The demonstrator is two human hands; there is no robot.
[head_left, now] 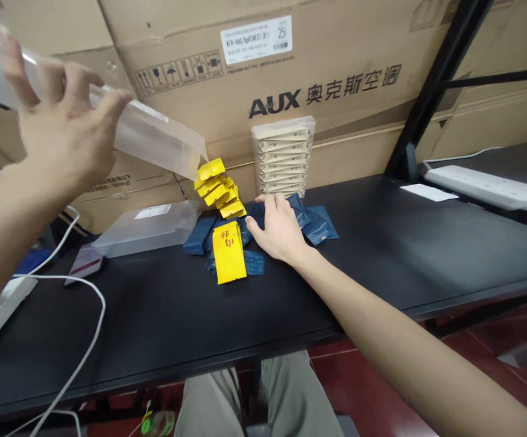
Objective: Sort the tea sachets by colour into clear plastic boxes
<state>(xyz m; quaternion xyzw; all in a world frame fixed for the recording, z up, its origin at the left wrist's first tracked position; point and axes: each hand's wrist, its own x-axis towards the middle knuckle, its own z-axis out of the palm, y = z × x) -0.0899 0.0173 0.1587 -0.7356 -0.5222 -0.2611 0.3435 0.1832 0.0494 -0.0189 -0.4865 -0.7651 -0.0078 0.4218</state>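
Note:
My left hand (65,115) grips a translucent plastic box (154,133), tilted with its open end down to the right. Several yellow packets (218,188) spill from that end onto the pile below. One yellow packet (229,254) lies in front, on top of dark blue packets (320,224). My right hand (278,227) rests on the blue packets with its fingers apart, just right of the yellow ones. Behind it, a clear box of cream packets (284,156) stands upright against the cardboard.
A translucent box (147,229) lies at the left on the black table (154,315), beside a small card-like box (84,264). White cables (102,309) cross the left side. A white power strip (491,187) and a white paper (428,193) lie at the right. Large cardboard boxes (336,54) stand behind.

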